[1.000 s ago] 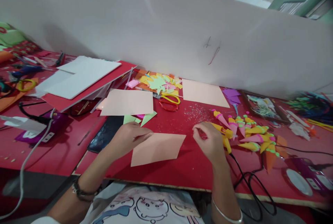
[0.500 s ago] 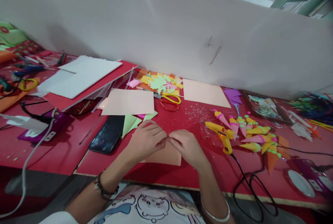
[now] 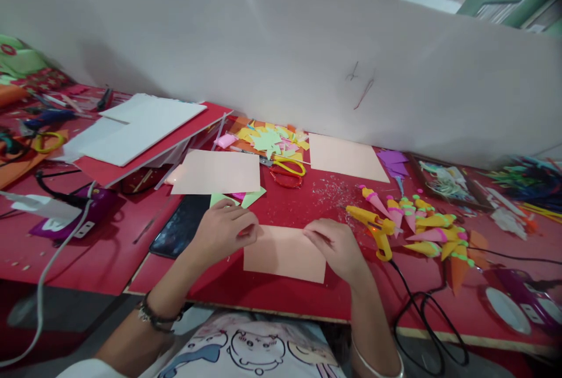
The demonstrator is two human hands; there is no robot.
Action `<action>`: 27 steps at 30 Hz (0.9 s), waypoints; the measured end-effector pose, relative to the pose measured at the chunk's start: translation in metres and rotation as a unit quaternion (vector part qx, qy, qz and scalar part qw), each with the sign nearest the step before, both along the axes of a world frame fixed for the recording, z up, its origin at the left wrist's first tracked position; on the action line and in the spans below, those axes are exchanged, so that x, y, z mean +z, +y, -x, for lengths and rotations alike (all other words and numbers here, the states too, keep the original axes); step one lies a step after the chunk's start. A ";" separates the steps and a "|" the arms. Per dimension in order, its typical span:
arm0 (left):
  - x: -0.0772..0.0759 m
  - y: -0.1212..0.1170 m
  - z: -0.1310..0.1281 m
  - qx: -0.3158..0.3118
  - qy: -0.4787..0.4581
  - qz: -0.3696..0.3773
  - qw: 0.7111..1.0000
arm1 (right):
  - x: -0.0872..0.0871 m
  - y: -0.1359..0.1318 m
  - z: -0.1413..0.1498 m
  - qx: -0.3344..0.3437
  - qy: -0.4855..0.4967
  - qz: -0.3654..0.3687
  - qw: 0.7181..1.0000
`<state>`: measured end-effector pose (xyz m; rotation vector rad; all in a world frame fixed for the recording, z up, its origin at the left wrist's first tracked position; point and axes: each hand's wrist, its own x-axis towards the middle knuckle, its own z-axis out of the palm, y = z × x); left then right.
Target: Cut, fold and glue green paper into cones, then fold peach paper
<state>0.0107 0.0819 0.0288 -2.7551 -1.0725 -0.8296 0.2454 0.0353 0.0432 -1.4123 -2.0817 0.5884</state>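
A peach-coloured sheet of paper (image 3: pixel 285 255) lies in front of me near the table's front edge, with a straight upper edge. My left hand (image 3: pixel 228 229) is closed, its fingertips gripping the paper's upper left corner. At the upper right corner, my right hand (image 3: pixel 331 243) pinches the paper between thumb and curled fingers. Beside my left hand lies a dark phone (image 3: pixel 180 229), partly covered by my wrist. Pieces of light green paper (image 3: pixel 253 196) show just behind my left fingers. A yellow glue gun (image 3: pixel 375 229) rests to the right of my right hand.
Two more peach sheets (image 3: pixel 219 173) (image 3: pixel 346 155) lie farther back. Scissors (image 3: pixel 290 167) and a heap of paper scraps (image 3: pixel 272 138) sit between them. Small paper cones (image 3: pixel 434 234), a cable (image 3: pixel 421 308) and a tray (image 3: pixel 452 182) are right. White boards (image 3: pixel 136 126) stand left.
My hands have moved apart from the middle, the left one leftward and the right one rightward along the paper's upper edge. The sheet has shifted right and more of it shows.
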 end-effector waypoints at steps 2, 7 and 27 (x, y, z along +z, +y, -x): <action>-0.003 0.004 0.009 0.016 -0.003 0.002 1.000 | 0.001 -0.002 -0.007 -0.012 0.020 0.001 1.000; -0.009 0.012 0.028 0.080 -0.089 0.105 0.987 | 0.001 -0.006 -0.018 -0.109 0.098 -0.005 0.989; -0.009 -0.015 -0.033 -0.002 -0.223 0.422 0.879 | -0.042 -0.015 0.050 -0.182 0.156 -0.078 0.968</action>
